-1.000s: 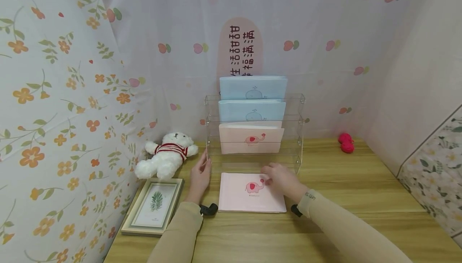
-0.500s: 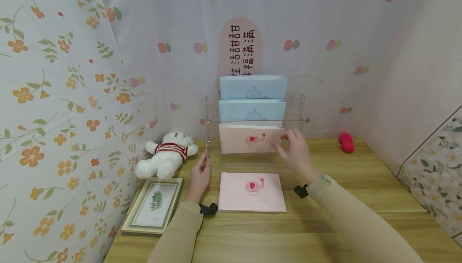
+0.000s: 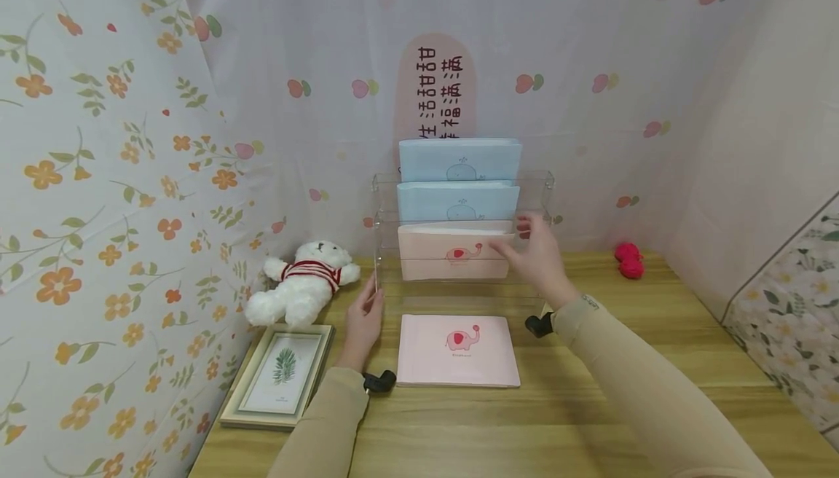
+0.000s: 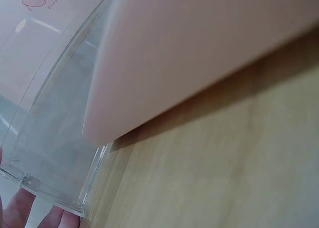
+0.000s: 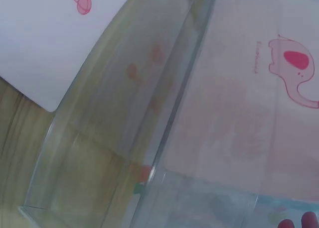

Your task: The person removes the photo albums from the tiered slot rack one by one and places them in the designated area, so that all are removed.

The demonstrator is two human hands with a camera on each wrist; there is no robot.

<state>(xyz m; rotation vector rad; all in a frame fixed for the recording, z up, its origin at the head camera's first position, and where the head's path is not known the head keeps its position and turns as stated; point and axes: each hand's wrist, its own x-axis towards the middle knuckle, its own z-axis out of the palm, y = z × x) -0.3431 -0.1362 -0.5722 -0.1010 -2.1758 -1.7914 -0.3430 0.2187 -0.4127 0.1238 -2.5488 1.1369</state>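
On the head feed I find a clear rack at the centre of the frame, upright towards the back of the wood-grain table. Its tiers carry, from the top down, an upper blue booklet and a lower blue booklet, both whale-printed, then an upright pink booklet with an elephant print. A flat pink booklet bearing the same print lies at lower centre, in front of the rack; I cannot confirm whether it is one item or a stack.

The right hand, right of centre, is at the right edge of the upright pink booklet. Its thumb reaches over the printed face; its fingers lie past that edge, spread from the thumb, so I record the hand as loose, not gripping. On the right wrist feed two fingertips show at the lower right corner, apart from the booklet. Thumb contact I cannot verify.

The left hand, left of centre, is placed at the rack's left side. On the left wrist feed its fingers show at lower left, along the clear panel's edge; whether they grip or merely press, I cannot tell.

Also noted at left: a white teddy bear in a striped top, on its back above a picture frame. A small pinkish-red object sits at far right.
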